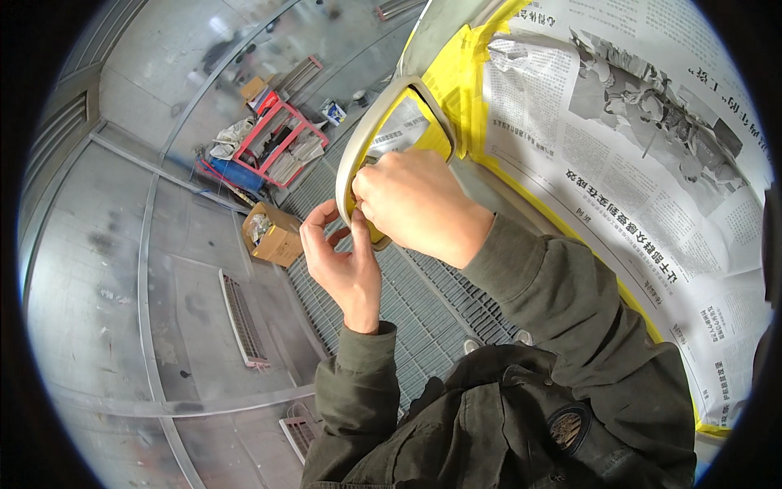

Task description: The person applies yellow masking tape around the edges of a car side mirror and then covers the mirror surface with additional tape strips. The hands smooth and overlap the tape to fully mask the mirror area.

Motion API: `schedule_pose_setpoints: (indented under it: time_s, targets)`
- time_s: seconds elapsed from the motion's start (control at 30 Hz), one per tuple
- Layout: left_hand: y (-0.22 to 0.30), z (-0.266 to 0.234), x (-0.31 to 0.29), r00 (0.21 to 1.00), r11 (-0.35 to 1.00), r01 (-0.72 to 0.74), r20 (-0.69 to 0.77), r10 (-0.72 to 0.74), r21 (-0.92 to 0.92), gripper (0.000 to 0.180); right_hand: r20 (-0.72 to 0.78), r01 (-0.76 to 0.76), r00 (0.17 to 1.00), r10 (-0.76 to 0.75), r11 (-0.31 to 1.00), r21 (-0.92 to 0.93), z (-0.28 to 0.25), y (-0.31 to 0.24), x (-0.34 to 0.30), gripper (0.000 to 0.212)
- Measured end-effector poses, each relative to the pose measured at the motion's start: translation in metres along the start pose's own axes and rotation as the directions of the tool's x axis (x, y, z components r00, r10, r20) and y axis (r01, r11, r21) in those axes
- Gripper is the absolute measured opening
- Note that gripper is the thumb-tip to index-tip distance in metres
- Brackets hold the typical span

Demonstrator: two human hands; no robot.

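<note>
Beige side mirror, masked, both grips at its near end.
Mirror [349, 159]: smooth pale housing rim, rounded corners, yellow tape [423, 103] inside the edge, printed paper [401, 129] over the face. Long axis runs from the grips away and up to the right; face turned toward the person. Left grip [340, 224]: thumb inside the rim, fingers outside; can't tell if it's pinching. Right grip [368, 204]: fingers curled at the face, tips hidden, hold can't be confirmed; that hand blocks the lower face. Right of grips: newspaper-covered panel [529, 122], yellow-taped edge. Left and beyond: cardboard box [279, 242], red rack [304, 121]. Below: grated floor [391, 297].
</note>
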State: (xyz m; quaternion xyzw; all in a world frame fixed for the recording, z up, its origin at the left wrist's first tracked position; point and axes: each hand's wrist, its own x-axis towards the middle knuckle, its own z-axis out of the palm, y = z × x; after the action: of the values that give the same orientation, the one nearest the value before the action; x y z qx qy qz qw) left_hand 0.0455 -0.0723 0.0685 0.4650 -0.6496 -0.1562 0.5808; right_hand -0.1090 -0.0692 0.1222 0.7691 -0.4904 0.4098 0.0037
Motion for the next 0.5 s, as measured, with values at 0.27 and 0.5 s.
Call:
schedule_pose_setpoints:
  time_s: [0.27, 0.5]
  targets:
    - [0.003, 0.008, 0.002, 0.99, 0.99, -0.123, -0.058, 0.127, 0.069, 0.03, 0.028, 0.045, 0.999, -0.04, 0.983, -0.177, -0.007, -0.027, -0.018, 0.017]
    - [-0.002, 0.008, -0.001, 0.982, 0.985, -0.167, -0.083, 0.17, 0.046, 0.028, -0.168, 0.258, 0.96, -0.225, 0.942, 0.212, -0.013, -0.017, -0.046, 0.036]
